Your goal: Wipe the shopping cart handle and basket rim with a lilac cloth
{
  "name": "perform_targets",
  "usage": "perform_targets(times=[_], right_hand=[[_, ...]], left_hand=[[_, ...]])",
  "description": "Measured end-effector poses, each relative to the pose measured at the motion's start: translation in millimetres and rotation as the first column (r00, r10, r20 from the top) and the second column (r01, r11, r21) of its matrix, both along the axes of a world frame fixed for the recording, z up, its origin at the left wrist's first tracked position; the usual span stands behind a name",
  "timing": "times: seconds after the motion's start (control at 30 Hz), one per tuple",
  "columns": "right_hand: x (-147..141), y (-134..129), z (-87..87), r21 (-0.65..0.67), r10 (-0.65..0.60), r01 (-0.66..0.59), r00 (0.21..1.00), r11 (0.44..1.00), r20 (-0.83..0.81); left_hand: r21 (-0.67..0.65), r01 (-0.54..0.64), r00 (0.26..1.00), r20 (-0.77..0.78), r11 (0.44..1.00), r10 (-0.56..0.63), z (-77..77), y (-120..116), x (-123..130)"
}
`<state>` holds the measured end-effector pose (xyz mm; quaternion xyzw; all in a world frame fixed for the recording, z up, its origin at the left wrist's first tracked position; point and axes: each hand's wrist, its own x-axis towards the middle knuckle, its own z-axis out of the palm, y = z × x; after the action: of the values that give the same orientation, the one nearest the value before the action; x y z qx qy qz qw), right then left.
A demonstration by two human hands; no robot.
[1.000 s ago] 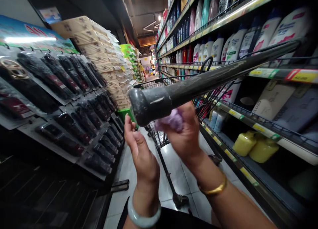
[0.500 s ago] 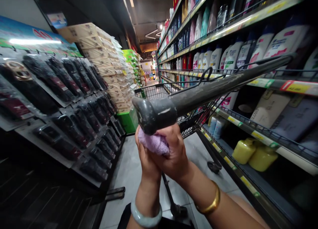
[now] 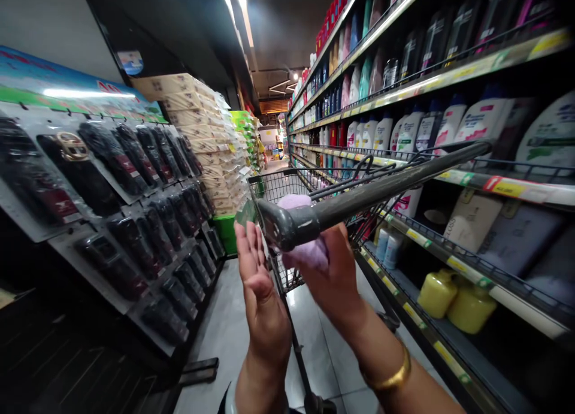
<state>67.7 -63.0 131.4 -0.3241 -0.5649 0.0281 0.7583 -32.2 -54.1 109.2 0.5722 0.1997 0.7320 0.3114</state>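
The dark, scuffed handle [image 3: 381,189] of a shopping cart crosses the middle of the view, its near corner at the left. My right hand [image 3: 330,273] is closed on a lavender cloth [image 3: 314,253] below the handle. Part of the cloth also shows above and behind the bar. My left hand [image 3: 263,288] is upright beside the handle's left end, palm facing right, with its fingers extended and holding nothing. A gold bracelet is on my right wrist.
The wire cart basket [image 3: 281,186] lies beyond the handle. Shelves of bottles [image 3: 408,132] run along the right, with yellow containers [image 3: 438,294] low down. At the left are a rack of packaged belts [image 3: 135,240] and stacked packs [image 3: 193,114]. Grey tiled floor [image 3: 309,342] shows below.
My left hand has come off the cloth, opened and moved lower left. My right hand keeps the cloth, which now shows on both sides of the handle. The view has shifted slightly.
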Motion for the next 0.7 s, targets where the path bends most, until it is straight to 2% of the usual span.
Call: perform_targets(times=[0.07,0.13,0.2,0.27,0.3,0.37,0.43,0.47,0.5,0.57,0.6,0.7], right_hand=[[10.0,2.3,8.2,-0.140,0.022,-0.041,0.990,0.989,-0.136],[17.9,-9.7,17.7,-0.216,0.004,-0.058,0.970,0.975,-0.243],[22.9,-37.0,28.5,-0.251,0.002,-0.049,0.983,0.967,-0.183],[26.0,-70.5,41.8,-0.212,-0.016,0.020,1.000,0.977,0.020],[27.0,-85.4,50.1,-0.147,-0.068,0.085,0.990,0.985,0.121],[28.5,-104.3,70.0,0.058,-0.274,0.268,0.934,0.962,0.228],[29.1,-105.2,93.1,0.211,-0.470,0.425,0.844,0.880,0.259],[29.1,-99.9,104.9,0.233,-0.522,0.469,0.795,0.852,0.309],[29.4,-92.4,116.3,0.210,-0.525,0.483,0.747,0.850,0.408],[31.9,-76.3,136.5,0.060,-0.438,0.507,0.672,0.860,0.597],[34.9,-70.2,145.0,-0.016,-0.365,0.506,0.642,0.862,0.674],[49.2,-64.3,164.3,-0.169,-0.204,0.552,0.550,0.817,0.810]], left_hand=[[0.121,-0.029,0.999,-0.039,0.992,0.034,20.3,-7.4,-1.7],[0.208,-0.080,0.986,-0.124,0.975,0.107,44.2,-12.7,-6.0],[0.263,-0.126,0.960,-0.212,0.957,0.185,70.5,-16.5,-11.5],[0.299,-0.126,0.932,-0.290,0.946,0.216,96.1,-19.2,-15.6],[0.307,-0.102,0.919,-0.335,0.946,0.208,107.5,-20.4,-16.3],[0.315,-0.058,0.888,-0.416,0.947,0.193,125.4,-22.7,-14.6],[0.324,-0.095,0.857,-0.455,0.941,0.243,135.2,-24.7,-9.8],[0.326,-0.148,0.840,-0.456,0.934,0.293,137.2,-25.5,-7.4],[0.321,-0.212,0.821,-0.453,0.923,0.346,137.9,-25.9,-5.5],[0.298,-0.297,0.781,-0.471,0.907,0.410,136.9,-25.7,-4.9],[0.295,-0.302,0.765,-0.493,0.906,0.415,136.2,-25.3,-6.2],[0.315,-0.237,0.743,-0.550,0.919,0.380,135.6,-23.4,-12.4]])
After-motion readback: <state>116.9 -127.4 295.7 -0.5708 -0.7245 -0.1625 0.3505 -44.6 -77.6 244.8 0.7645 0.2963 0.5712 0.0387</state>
